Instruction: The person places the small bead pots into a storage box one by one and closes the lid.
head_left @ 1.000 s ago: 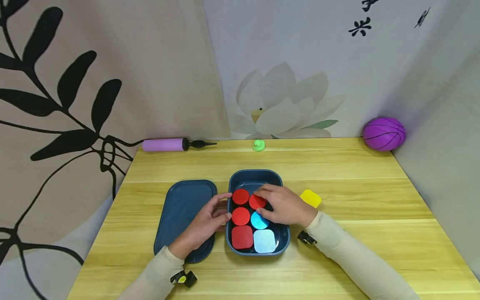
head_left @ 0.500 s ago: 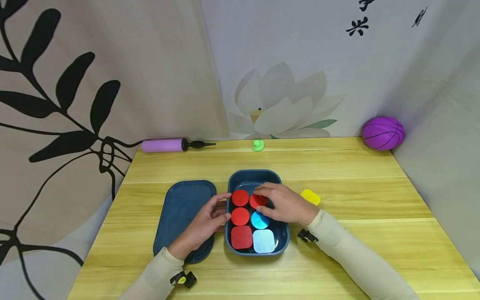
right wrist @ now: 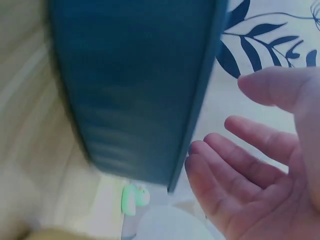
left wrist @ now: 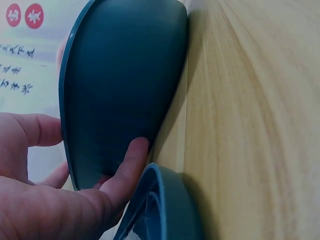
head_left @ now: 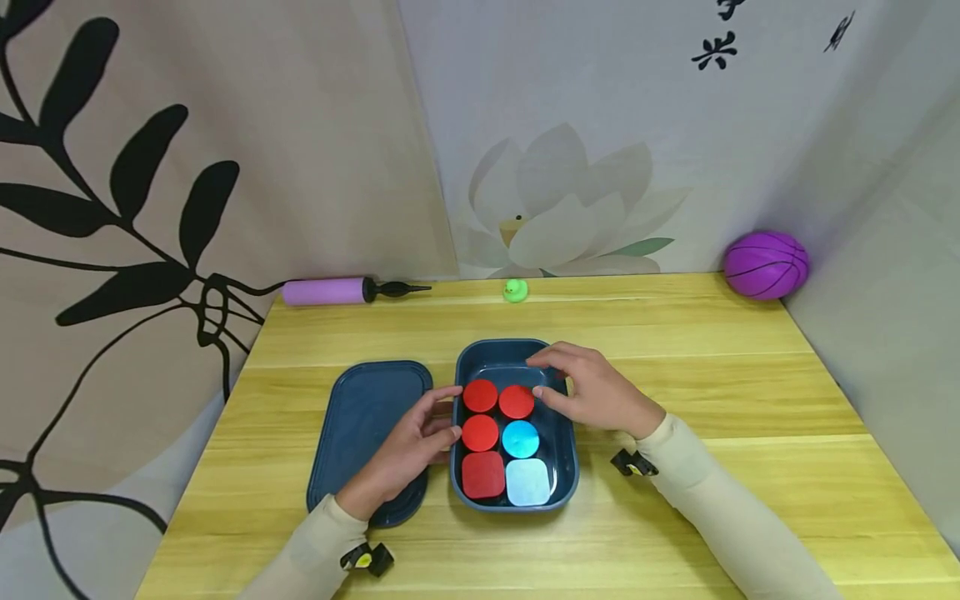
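In the head view, a dark blue rectangular box (head_left: 553, 467) holds flat pieces in two columns. Three are red discs, one of them the upper-right red disc (head_left: 517, 402); below that lies a blue disc (head_left: 521, 439). A red rounded square (head_left: 483, 475) and a light blue rounded square (head_left: 528, 483) fill the near end. My left hand (head_left: 416, 437) touches the box's left side, fingertips at the rim and wall, as the left wrist view also shows. My right hand (head_left: 592, 387) hovers over the box's right rim, thumb and fingers apart, holding nothing.
A matching blue lid (head_left: 375, 408) lies left of the box, partly under my left forearm. Along the table's back edge are a purple pump (head_left: 330, 291), a green toy duck (head_left: 515, 290) and a purple ball (head_left: 767, 265).
My right hand has let go of the upper-right red disc and moved up and right. It now covers the yellow square seen earlier on the table. The left hand stays put.
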Motion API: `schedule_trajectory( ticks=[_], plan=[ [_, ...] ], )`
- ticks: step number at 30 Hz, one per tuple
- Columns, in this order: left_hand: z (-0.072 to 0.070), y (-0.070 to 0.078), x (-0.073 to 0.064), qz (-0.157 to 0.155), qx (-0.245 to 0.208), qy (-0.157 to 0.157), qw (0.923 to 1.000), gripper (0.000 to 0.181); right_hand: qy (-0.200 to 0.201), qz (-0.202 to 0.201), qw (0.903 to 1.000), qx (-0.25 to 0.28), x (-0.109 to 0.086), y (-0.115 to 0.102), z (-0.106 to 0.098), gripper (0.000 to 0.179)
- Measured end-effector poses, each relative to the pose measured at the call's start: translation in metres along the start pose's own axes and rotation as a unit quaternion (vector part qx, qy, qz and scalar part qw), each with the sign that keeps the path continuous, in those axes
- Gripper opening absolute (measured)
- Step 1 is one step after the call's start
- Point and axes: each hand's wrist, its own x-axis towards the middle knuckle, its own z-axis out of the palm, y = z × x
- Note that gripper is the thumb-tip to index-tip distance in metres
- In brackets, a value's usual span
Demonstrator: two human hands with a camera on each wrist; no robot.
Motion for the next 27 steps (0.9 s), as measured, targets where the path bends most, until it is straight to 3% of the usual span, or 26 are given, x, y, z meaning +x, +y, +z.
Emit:
schedule_trajectory(
  ticks=[6,12,19,27],
  plan=[
    [0.0,0.0,0.0,-0.001,0.0,0.001,1.0,0.06,0.047,0.015,0.9988,0.001,-0.01,0.016,-0.012,0.039],
    [0.001,0.001,-0.001,-0.001,-0.001,0.002,1.0,0.06,0.077,0.061,0.995,-0.015,-0.025,0.037,-0.019,0.04],
    [0.001,0.001,-0.001,-0.004,0.001,0.005,1.0,0.061,0.049,0.128,0.9906,-0.012,-0.051,0.061,-0.02,0.048],
    [0.001,0.0,-0.001,-0.003,0.002,0.006,1.0,0.06,0.02,0.137,0.9892,-0.047,-0.079,0.07,-0.018,0.066]
  ],
)
